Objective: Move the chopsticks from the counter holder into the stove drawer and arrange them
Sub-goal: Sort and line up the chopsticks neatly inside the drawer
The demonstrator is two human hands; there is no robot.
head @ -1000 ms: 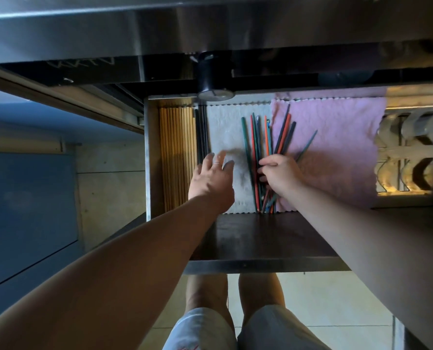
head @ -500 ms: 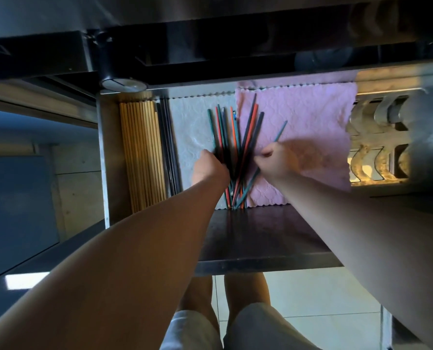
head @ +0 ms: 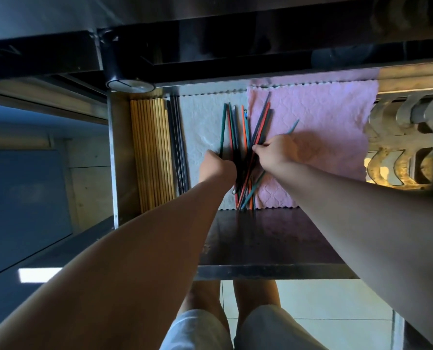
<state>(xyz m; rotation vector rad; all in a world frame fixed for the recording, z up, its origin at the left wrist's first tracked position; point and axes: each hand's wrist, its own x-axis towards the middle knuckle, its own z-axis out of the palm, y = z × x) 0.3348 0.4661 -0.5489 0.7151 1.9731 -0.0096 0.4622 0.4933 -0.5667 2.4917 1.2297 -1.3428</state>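
Observation:
Several coloured chopsticks [head: 245, 127], green, orange and dark, lie fanned out in the open stove drawer [head: 266, 238], across a white cloth [head: 200, 122] and a pink cloth [head: 324, 114]. My left hand [head: 216, 166] is curled at the left side of the bundle and grips a green stick. On the right side, my right hand [head: 273, 151] pinches some of the sticks near their middle. One thin green stick pokes out beyond my right hand. The bundle's near ends meet by the cloths' front edge.
A row of wooden chopsticks [head: 151, 152] and a few black ones [head: 177, 145] lie neatly along the drawer's left wall. A round stove knob [head: 129, 84] hangs above the drawer. Metal burner parts [head: 402, 142] sit at the right. My knees are below the drawer front.
My left hand went from flat and open on the white cloth to curled on the bundle's left side. The right hand shifted its hold among the sticks. The camera view moved right.

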